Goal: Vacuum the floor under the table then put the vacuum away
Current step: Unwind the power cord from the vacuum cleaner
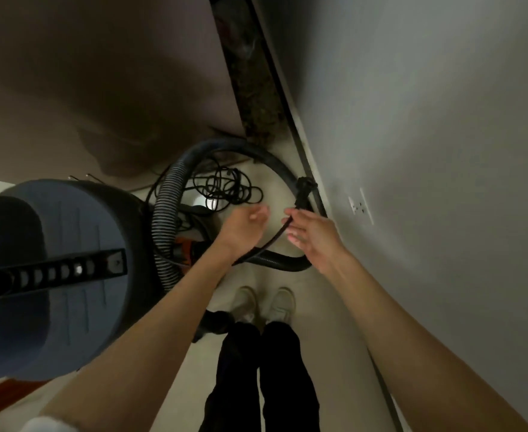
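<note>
A blue-grey vacuum canister (69, 266) with a black handle stands at the left. Its ribbed hose (166, 207) loops across the pale floor toward the wall. A black power cord (225, 188) lies tangled on the floor inside the loop. My right hand (312, 235) pinches the cord just below its black plug (305, 188), which points up toward the wall. The cord runs down and left from there, under my left wrist. My left hand (245, 226) hovers beside the right with fingers loosely curled, and I see nothing held in it.
A white wall with a socket (360, 207) rises at the right, with a dark baseboard (306, 157) along its foot. My white shoes (265, 304) stand on the floor below my hands. An orange part (184, 251) shows beside the canister. Dark fabric fills the upper left.
</note>
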`<action>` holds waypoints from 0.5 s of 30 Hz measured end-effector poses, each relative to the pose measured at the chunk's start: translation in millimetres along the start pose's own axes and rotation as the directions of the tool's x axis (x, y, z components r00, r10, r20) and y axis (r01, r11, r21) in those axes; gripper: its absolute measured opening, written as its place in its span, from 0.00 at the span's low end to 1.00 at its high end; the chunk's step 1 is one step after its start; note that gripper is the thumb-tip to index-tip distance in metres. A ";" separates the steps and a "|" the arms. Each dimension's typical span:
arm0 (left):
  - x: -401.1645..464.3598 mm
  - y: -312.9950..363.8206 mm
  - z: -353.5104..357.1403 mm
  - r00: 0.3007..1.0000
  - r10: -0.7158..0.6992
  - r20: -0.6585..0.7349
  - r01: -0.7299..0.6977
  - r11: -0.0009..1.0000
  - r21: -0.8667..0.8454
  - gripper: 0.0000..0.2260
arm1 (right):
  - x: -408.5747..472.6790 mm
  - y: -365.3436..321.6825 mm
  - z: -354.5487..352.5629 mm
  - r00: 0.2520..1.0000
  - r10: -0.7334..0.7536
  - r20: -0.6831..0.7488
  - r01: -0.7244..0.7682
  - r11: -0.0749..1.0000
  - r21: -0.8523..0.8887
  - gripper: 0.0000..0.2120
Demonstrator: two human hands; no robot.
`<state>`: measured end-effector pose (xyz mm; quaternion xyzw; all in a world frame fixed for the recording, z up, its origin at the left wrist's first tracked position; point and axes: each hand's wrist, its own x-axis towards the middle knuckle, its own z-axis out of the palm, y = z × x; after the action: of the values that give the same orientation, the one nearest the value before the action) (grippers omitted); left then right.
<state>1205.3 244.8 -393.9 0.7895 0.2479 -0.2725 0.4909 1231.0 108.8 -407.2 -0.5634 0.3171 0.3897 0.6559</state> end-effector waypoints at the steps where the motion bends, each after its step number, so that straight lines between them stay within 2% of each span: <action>1: 12.6 6.4 9.6 1.000 0.014 -0.017 -0.014 1.000 0.021 0.10 | 4.0 6.0 -3.8 1.000 -0.020 -0.007 0.020 0.999 -0.028 0.11; 3: 34.0 19.2 27.4 0.997 0.072 0.007 -0.072 0.997 0.033 0.12 | 13.3 16.4 -11.5 0.999 -0.050 -0.017 0.048 0.995 -0.086 0.08; 5: 53.4 26.1 44.0 0.993 0.088 0.072 -0.089 0.996 0.012 0.11 | 21.2 25.2 -17.8 0.998 -0.063 -0.013 0.061 0.989 -0.132 0.06; 8: 79.9 25.2 63.0 0.990 0.043 0.135 -0.053 0.996 0.072 0.08 | 38.9 38.4 -30.6 0.998 -0.067 -0.013 0.066 0.993 -0.100 0.05; 11: 100.8 22.0 78.7 0.975 0.016 0.220 -0.044 0.991 0.126 0.08 | 55.5 52.3 -50.5 0.997 -0.073 -0.014 0.072 0.993 -0.092 0.10; 13: 110.3 19.3 92.8 0.955 -0.031 0.294 0.000 0.994 0.106 0.09 | 64.8 59.9 -63.9 0.995 -0.098 -0.026 0.095 0.990 -0.106 0.09; 15: 119.1 14.9 110.4 0.949 -0.100 0.299 0.091 0.995 0.046 0.09 | 73.4 66.4 -77.0 0.992 -0.115 -0.060 0.107 0.988 -0.114 0.09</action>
<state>1281.3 153.2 -505.4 0.7335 0.2040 -0.4167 0.4967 1211.4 48.2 -515.2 -0.6283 0.2848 0.3506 0.6334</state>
